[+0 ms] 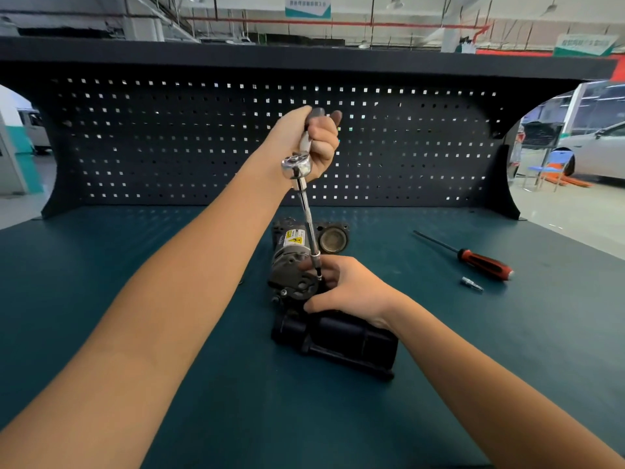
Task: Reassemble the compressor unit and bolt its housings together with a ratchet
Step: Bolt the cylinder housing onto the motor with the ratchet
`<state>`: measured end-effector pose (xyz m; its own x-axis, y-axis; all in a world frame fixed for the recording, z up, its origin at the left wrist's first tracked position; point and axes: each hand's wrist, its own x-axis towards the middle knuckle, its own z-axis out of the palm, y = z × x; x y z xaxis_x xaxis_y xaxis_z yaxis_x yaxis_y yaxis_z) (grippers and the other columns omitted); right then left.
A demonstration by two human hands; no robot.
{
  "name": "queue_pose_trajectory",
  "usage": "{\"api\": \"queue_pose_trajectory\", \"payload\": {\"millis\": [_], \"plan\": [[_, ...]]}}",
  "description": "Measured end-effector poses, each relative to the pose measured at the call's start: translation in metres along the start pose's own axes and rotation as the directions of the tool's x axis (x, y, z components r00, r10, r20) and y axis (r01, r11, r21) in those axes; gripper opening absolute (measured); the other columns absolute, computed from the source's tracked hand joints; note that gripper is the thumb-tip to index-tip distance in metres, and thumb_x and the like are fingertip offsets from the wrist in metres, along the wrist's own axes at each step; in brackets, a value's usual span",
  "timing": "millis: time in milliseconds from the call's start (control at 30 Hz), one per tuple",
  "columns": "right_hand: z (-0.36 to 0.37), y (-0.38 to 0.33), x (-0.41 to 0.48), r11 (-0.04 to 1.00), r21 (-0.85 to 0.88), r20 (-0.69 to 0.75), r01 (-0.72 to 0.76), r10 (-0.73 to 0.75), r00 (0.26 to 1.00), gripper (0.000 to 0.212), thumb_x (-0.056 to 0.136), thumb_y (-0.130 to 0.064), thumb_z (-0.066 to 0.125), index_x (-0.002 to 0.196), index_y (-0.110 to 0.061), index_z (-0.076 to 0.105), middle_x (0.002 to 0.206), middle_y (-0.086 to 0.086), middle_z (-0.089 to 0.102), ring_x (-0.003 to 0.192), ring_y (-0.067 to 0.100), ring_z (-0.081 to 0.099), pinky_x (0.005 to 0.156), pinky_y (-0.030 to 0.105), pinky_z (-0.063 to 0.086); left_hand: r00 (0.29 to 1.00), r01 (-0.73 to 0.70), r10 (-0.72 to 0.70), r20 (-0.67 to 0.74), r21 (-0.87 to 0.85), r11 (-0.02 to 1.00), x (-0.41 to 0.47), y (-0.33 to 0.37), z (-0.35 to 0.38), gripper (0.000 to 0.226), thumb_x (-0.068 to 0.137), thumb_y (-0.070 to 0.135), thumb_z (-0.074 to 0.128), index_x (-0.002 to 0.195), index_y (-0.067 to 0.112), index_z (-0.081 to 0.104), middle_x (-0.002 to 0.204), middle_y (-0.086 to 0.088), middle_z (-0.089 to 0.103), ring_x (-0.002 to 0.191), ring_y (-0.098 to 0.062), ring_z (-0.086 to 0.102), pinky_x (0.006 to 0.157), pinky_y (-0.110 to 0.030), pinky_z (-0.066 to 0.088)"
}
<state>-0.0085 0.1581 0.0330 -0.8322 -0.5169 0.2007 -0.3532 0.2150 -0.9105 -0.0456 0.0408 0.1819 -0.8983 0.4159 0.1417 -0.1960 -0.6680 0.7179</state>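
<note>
The compressor unit (291, 265) lies in the middle of the teal bench, a grey metal housing with a yellow warning label joined to a black cylinder (341, 340) nearer me. A chrome ratchet (297, 166) with a long extension bar (309, 221) stands nearly upright, its tip on a bolt at the housing face. My left hand (313, 140) grips the ratchet handle high above the unit. My right hand (348, 289) rests on the unit and pinches the lower end of the extension.
A red-and-black screwdriver (480, 260) lies to the right, with a small metal bit (471, 284) beside it. Behind the unit sits a round metal part (333, 238). A dark pegboard (236, 137) walls off the bench's back edge.
</note>
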Motion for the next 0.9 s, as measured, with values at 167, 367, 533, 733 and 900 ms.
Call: {"api": "queue_pose_trajectory", "payload": {"millis": [167,367,533,733,900], "plan": [[0.003,-0.006,-0.005,0.995,0.078,0.017,0.055,-0.056,0.998,0.035,0.082,0.007,0.062,0.102,-0.022,0.061,0.092,-0.007,0.066,0.079,-0.001,0.061,0.081,0.013,0.047,0.991,0.108,-0.111,0.081,0.045,0.993,-0.004,0.0,0.004,0.037,0.101,0.025,0.031,0.084,0.0,0.053,0.037,0.006,0.039,0.025,-0.004,0.035,0.025,-0.013,0.025],[0.008,-0.008,-0.012,0.976,0.047,-0.124,0.211,-0.204,0.971,0.027,0.097,-0.014,0.046,0.112,-0.033,0.058,0.11,-0.019,0.063,0.108,-0.004,0.058,0.093,0.011,0.041,0.975,-0.185,0.176,-0.136,-0.06,0.981,-0.016,-0.01,0.003,0.048,0.103,0.04,0.023,0.072,0.008,0.043,0.036,0.006,0.04,0.025,-0.003,0.036,0.026,-0.012,0.023],[0.009,-0.005,-0.014,0.964,-0.09,-0.209,0.252,-0.265,0.941,0.022,0.093,-0.017,0.055,0.099,-0.036,0.066,0.103,-0.004,0.072,0.107,0.012,0.063,0.099,0.03,0.046,0.87,-0.424,0.419,-0.26,0.042,0.905,-0.044,-0.012,0.001,0.047,0.101,0.046,0.024,0.074,0.013,0.043,0.038,0.006,0.042,0.028,-0.004,0.037,0.029,-0.014,0.024],[0.004,-0.004,-0.01,0.967,-0.068,-0.312,0.245,-0.254,0.916,0.025,0.091,-0.018,0.058,0.082,-0.038,0.069,0.09,-0.002,0.074,0.085,0.004,0.065,0.081,0.015,0.047,0.54,-0.742,0.791,-0.288,0.283,0.608,-0.105,-0.047,-0.019,0.031,0.102,0.04,0.027,0.09,0.017,0.043,0.076,0.002,0.071,0.076,-0.013,0.069,0.061,-0.024,0.053],[0.004,-0.004,-0.008,0.965,0.082,-0.312,0.25,-0.214,0.926,0.024,0.092,-0.013,0.057,0.082,-0.031,0.068,0.075,-0.023,0.07,0.077,-0.014,0.06,0.071,0.001,0.041,0.404,-0.766,0.904,0.137,0.592,0.252,-0.152,-0.098,-0.032,0.036,0.081,0.053,0.059,0.102,0.026,0.047,0.112,0.008,0.067,0.119,-0.022,0.056,0.085,-0.029,0.05]]}}
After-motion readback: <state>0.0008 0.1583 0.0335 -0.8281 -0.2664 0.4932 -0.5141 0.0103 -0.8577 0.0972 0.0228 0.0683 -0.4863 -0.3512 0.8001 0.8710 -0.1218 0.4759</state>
